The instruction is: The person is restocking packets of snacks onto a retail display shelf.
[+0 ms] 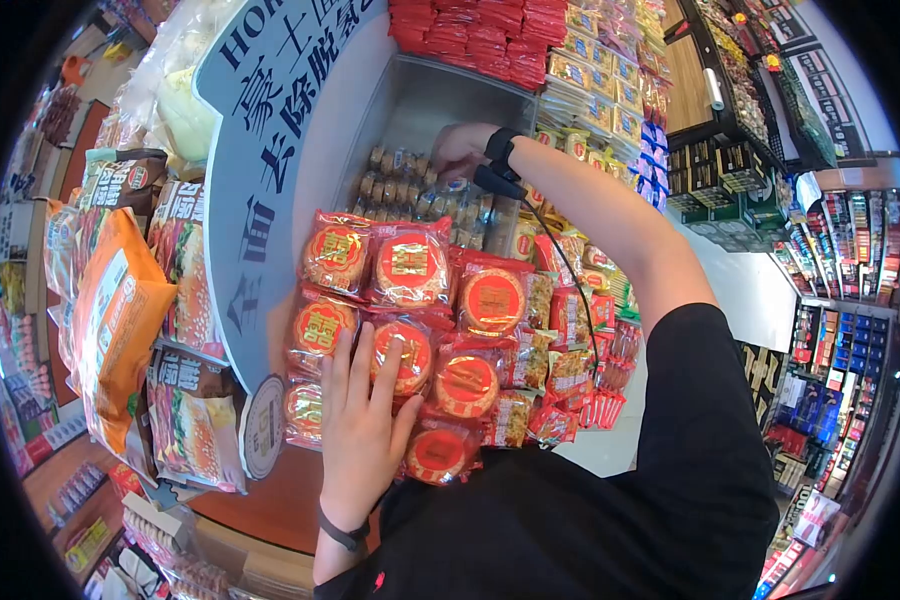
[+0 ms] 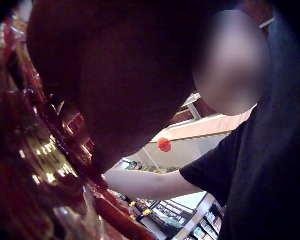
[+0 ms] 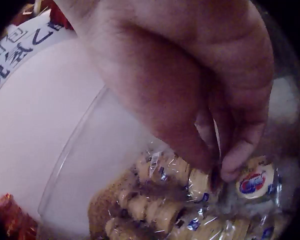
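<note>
The left hand (image 1: pixel 362 425) lies with straight, slightly spread fingers on red-wrapped round packages (image 1: pixel 495 300) stacked in rows. In the left wrist view this hand (image 2: pixel 125 75) is a dark shape beside shiny red wrapping (image 2: pixel 40 155). At the back, the right hand (image 1: pixel 458 150) reaches into a clear-walled bin (image 1: pixel 420 95) over small clear-wrapped biscuit packets (image 1: pixel 385 190). Seen from the right wrist, the thumb and fingertips of that hand (image 3: pixel 190 90) come together at a clear-wrapped packet (image 3: pixel 199 184) and pinch its wrapper; the exact contact is partly hidden.
A curved white sign (image 1: pixel 255 170) stands left of the bin, with orange and brown bags (image 1: pixel 120 320) beyond it. Red packets (image 1: pixel 480 35) are piled behind. More snack packs (image 1: pixel 570 370) lie to the right, beside a black cable (image 1: pixel 580 285). Store shelves (image 1: pixel 830 370) stand farther right.
</note>
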The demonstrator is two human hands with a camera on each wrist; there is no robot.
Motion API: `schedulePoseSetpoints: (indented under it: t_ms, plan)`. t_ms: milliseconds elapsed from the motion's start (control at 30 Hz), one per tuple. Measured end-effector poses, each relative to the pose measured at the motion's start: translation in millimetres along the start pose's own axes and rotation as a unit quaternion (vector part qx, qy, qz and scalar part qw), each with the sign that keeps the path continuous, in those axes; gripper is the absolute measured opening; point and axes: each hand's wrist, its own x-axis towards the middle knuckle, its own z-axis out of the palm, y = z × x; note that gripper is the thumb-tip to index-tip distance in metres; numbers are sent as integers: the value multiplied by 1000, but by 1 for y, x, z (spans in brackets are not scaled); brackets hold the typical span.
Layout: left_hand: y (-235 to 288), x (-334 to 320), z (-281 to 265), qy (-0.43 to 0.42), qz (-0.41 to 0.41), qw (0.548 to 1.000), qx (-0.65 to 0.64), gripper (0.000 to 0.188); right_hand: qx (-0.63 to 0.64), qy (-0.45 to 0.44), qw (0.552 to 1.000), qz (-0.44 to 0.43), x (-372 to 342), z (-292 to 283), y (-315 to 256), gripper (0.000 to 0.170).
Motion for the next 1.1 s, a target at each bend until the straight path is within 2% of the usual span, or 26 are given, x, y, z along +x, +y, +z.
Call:
schedulePoseSetpoints:
  t_ms: [33,67,100,167,233,333,367,467,500,600,700,800,900,1100]
  plan:
    - [0,0,0,0,0,1000,2,65,-37,12,999,-23,13,-2,8,17]
    - [0,0,0,0,0,1000,5,65,-139,10,989,-55,29,-7,18,18]
    - [0,0,1,-1,2,1000,7,65,-239,8,967,-86,34,-10,17,20]
    - [-2,0,1,-2,6,1000,9,66,-352,40,930,-95,36,-12,26,23]
    - [-2,-1,2,-3,5,1000,9,66,-382,108,916,-55,-25,5,-4,24]
    - [-2,0,2,-7,4,1000,11,67,-351,122,927,-39,-34,15,-21,26]
    - [-1,0,1,-8,3,1000,12,67,-308,59,949,32,-39,11,-34,27]
    - [0,0,1,-8,4,1000,10,67,-441,10,894,79,-20,21,-37,31]
    - [-1,0,1,-7,6,1000,9,67,-456,17,889,47,-19,23,-33,29]
    - [-1,0,1,-11,6,1000,11,66,-410,-54,906,89,-4,19,-30,36]
    - [-2,-1,1,-8,8,1000,5,66,-414,30,910,-11,-9,14,-12,36]
    - [-1,0,1,-5,3,1000,5,67,-344,-8,936,74,-33,2,-33,37]
    - [-1,0,2,-3,3,1000,7,66,-193,-35,977,88,-34,-8,-24,38]
    - [-1,0,2,-4,3,1000,4,66,-49,-45,991,116,-25,-2,-11,35]
